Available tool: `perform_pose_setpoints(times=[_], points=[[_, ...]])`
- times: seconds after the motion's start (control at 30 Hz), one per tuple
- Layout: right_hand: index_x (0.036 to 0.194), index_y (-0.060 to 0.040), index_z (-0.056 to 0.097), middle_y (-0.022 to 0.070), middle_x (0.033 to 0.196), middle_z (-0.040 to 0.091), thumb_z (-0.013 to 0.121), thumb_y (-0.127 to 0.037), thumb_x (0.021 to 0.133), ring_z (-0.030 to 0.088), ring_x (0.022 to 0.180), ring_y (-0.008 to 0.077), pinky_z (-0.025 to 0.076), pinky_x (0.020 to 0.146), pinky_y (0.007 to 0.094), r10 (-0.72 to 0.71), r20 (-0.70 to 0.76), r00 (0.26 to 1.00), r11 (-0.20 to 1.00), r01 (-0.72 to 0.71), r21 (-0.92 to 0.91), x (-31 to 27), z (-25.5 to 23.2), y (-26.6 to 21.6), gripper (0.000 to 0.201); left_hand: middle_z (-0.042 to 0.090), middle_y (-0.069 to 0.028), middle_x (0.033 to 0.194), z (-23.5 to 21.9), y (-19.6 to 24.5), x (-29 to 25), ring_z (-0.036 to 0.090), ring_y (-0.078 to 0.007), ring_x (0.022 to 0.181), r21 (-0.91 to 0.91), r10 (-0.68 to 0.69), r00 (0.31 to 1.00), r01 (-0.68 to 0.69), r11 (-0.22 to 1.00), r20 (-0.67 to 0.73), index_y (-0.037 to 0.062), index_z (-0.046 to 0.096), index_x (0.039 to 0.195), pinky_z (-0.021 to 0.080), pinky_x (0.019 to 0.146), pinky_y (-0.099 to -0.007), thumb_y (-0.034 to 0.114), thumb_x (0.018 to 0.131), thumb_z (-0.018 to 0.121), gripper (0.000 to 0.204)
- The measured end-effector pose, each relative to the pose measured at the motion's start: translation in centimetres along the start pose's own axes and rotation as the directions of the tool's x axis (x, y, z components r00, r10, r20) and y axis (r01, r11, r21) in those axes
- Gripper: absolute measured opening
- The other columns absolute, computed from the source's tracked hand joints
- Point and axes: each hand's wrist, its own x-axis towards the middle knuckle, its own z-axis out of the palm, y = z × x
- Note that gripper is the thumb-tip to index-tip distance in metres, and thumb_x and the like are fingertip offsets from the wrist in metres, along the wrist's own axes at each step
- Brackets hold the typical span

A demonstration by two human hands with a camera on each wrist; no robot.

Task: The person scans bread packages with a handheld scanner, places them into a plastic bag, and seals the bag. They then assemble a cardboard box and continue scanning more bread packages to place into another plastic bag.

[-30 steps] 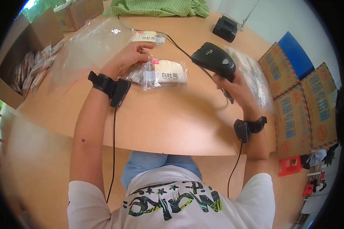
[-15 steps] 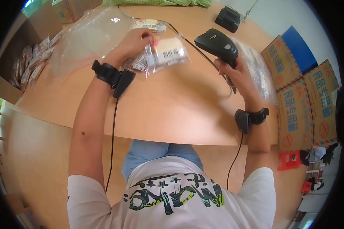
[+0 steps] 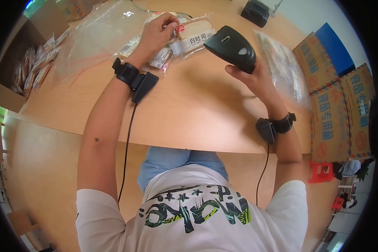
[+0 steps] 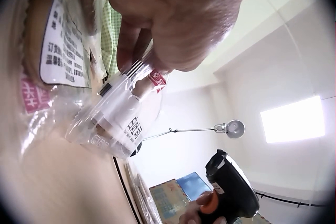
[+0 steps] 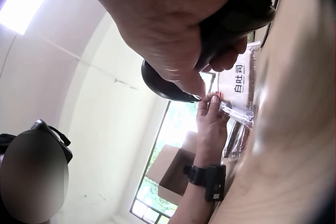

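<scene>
My left hand (image 3: 157,33) pinches the near-left corner of a clear packet of sliced white toast (image 3: 197,37). The packet has a red logo by my fingertips and, in the left wrist view, is tilted up. Beneath that wrist lie more bread packets, one with a white printed label (image 3: 159,58). My right hand (image 3: 260,82) grips a black barcode scanner (image 3: 231,48) by its handle, its head pointing left toward the toast packet. An orange trigger (image 4: 210,202) shows under the fingers in the left wrist view.
A large clear plastic bag (image 3: 92,40) lies at the left, beside a cardboard box (image 3: 4,90) holding several packets. A filled clear bag (image 3: 283,67) is at the right, near printed cardboard boxes (image 3: 327,113). A black stand (image 3: 255,13) sits at the back.
The left hand has lifted the toast packet and carried it away from me across the table. The scanner has turned and moved slightly left, toward the packet.
</scene>
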Motion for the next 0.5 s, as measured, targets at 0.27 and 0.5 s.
perform_pose_setpoints(times=[0.27,0.5], points=[[0.103,-0.0012,0.063,-0.0006,0.086,0.063,0.076,-0.016,0.081,0.052,0.077,0.0075,0.046,0.070,0.0244,-0.003,-0.074,0.997,0.997,-0.002,-0.072,-0.14,-0.02,-0.26,0.029,0.066,-0.0031,0.087,0.34,-0.26,-0.04,0.062,-0.0084,0.073,-0.074,-0.035,0.998,0.031,0.997,-0.048,0.0012,0.061,0.101,0.052,0.062,-0.0240,0.014,0.094,0.055,0.016],[0.103,-0.0015,0.064,-0.0004,0.087,0.063,0.075,-0.015,0.082,0.053,0.077,0.0071,0.046,0.070,0.0244,-0.015,-0.130,0.991,0.998,0.007,-0.069,0.07,-0.21,0.51,0.027,0.066,-0.0032,0.084,0.75,0.31,-0.35,0.059,-0.0083,0.069,-0.062,-0.250,0.930,0.276,0.959,0.269,0.0003,0.062,0.101,0.050,0.059,-0.0234,0.012,0.093,0.056,0.016]])
